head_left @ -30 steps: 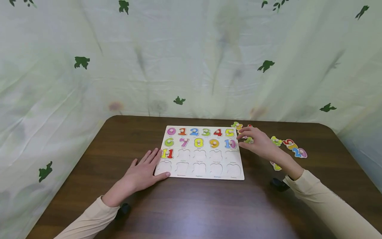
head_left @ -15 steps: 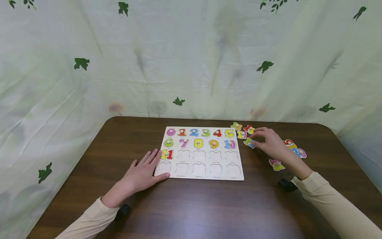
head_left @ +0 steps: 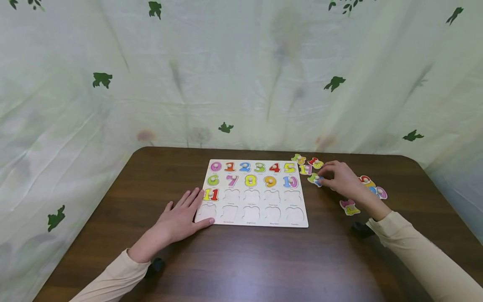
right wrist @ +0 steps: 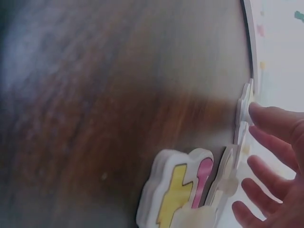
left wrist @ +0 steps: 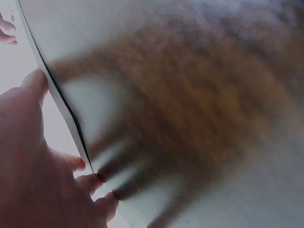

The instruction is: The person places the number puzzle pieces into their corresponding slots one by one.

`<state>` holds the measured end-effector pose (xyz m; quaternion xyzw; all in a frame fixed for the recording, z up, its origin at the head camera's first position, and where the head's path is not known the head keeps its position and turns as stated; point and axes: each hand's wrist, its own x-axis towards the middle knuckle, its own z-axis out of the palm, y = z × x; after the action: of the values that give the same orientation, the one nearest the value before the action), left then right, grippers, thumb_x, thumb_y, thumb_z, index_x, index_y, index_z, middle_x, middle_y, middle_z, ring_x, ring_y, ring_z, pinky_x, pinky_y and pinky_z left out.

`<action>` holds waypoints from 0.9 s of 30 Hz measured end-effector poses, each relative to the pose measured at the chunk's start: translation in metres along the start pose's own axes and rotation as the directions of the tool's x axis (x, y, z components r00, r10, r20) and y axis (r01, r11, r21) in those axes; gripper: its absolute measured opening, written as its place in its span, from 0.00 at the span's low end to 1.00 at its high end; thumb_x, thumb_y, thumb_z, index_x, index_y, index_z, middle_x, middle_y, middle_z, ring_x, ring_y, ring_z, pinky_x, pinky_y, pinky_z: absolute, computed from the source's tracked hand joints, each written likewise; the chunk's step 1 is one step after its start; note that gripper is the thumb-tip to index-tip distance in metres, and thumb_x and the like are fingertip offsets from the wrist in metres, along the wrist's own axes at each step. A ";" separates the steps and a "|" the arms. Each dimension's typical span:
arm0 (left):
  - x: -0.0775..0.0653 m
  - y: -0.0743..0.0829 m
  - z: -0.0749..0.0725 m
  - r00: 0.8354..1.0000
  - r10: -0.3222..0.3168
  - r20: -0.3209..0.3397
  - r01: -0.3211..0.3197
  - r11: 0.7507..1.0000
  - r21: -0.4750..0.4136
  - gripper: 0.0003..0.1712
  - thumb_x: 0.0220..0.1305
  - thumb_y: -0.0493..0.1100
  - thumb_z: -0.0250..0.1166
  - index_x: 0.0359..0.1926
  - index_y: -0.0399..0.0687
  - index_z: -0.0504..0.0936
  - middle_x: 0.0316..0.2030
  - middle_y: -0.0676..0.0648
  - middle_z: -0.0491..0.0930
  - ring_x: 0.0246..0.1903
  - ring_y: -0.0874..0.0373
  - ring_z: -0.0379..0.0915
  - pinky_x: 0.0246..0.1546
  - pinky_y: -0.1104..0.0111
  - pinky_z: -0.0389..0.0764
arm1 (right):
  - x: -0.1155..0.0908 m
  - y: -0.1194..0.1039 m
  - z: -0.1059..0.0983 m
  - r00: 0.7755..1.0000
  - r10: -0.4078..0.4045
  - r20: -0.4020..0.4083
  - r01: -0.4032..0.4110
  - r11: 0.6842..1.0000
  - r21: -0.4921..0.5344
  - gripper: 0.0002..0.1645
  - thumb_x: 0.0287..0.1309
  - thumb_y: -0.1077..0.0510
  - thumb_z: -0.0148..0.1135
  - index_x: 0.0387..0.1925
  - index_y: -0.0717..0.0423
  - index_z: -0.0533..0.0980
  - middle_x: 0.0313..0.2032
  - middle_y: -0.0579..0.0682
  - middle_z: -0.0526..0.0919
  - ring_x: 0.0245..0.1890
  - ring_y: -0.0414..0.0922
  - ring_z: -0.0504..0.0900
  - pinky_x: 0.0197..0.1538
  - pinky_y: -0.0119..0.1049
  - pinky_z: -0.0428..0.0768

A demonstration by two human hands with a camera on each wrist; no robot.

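A white number puzzle board (head_left: 260,193) lies on the table, its upper places filled with coloured numbers from 0 to 11; the lower outlines hold no pieces. My left hand (head_left: 180,220) rests flat with spread fingers on the board's lower left corner; in the left wrist view its thumb and fingertips line the board's edge. My right hand (head_left: 341,181) is right of the board, thumb and forefinger pinching a green-and-blue number puzzle piece (head_left: 312,180) near its knob. In the right wrist view the thumb (right wrist: 266,116) and forefinger meet this piece's edge, other fingers loosely bent.
Several loose number pieces lie about the right hand: a green-and-orange one (head_left: 299,159), a red-and-yellow one (head_left: 315,162), a yellow-and-pink one (head_left: 306,170) by the board, a pink-and-yellow one (head_left: 349,208) nearer me, and a cluster (head_left: 371,187) farther right. A curtain (head_left: 241,84) hangs behind the table.
My right hand has moved right from the board's edge to the green-and-blue piece, and its thumb and forefinger have drawn closer together there. The left hand has stayed in place.
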<state>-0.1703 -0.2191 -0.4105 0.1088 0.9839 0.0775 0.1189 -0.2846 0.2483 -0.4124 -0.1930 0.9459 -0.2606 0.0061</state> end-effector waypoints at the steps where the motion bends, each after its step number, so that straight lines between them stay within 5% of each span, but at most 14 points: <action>1: 0.000 0.000 0.000 1.000 0.000 0.000 0.000 1.000 -0.001 0.59 0.59 0.79 0.50 0.78 0.46 0.49 0.76 0.40 0.47 0.74 0.40 0.42 0.61 0.31 0.48 | 0.001 0.000 0.001 1.000 -0.009 -0.004 0.009 1.000 -0.001 0.11 0.56 0.60 0.71 0.40 0.62 0.84 0.55 0.70 0.75 0.58 0.68 0.68 0.61 0.62 0.63; 13: 0.000 -0.001 0.003 1.000 0.002 -0.001 -0.002 1.000 -0.008 0.59 0.59 0.79 0.50 0.78 0.46 0.49 0.76 0.40 0.47 0.74 0.40 0.42 0.61 0.30 0.48 | 0.004 -0.002 0.005 0.999 -0.001 0.035 0.002 1.000 -0.021 0.07 0.59 0.62 0.67 0.39 0.61 0.84 0.54 0.70 0.75 0.58 0.67 0.69 0.60 0.62 0.64; 27: 0.000 -0.001 0.000 1.000 0.002 -0.002 -0.002 1.000 -0.012 0.59 0.59 0.79 0.50 0.78 0.46 0.48 0.76 0.40 0.46 0.74 0.40 0.42 0.61 0.31 0.48 | 0.003 -0.007 0.007 1.000 -0.026 -0.007 0.026 1.000 -0.018 0.06 0.60 0.61 0.68 0.38 0.59 0.84 0.55 0.69 0.74 0.57 0.66 0.68 0.59 0.61 0.64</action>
<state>-0.1703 -0.2199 -0.4108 0.1089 0.9834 0.0838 0.1187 -0.2843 0.2378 -0.4142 -0.2045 0.9456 -0.2530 -0.0024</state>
